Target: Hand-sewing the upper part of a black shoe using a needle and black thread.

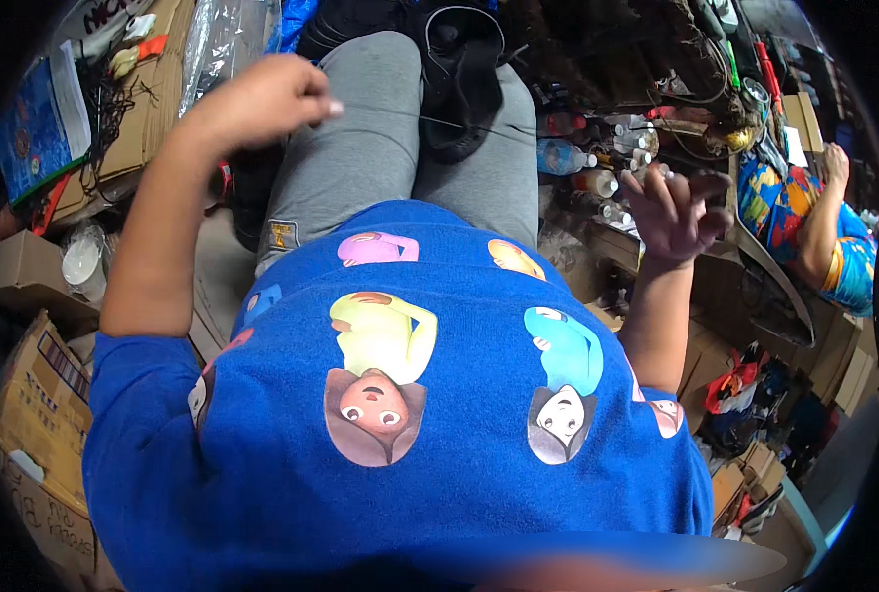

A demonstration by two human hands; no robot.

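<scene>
A black shoe [464,99], its rounded opening edged in grey, rests between the knees of my grey trousers [360,128]. Across the lap near the shoe runs a thin dark thread [508,128]; where its ends go I cannot see. My left hand [276,94] is raised over my left thigh, slightly blurred, its fingers curled in and pressed together. Whatever they pinch, if anything, is too small to make out. Off to the right of my lap, my right hand [678,212] is lifted with bent, spread fingers and nothing visible in it, apart from the shoe.
Several plastic bottles [597,183] crowd the floor right of my knees. Another person's arm [822,217] shows at the far right, beside a red-handled tool [770,79]. Cardboard boxes [39,395] and a blue packet [39,123] lie at the left.
</scene>
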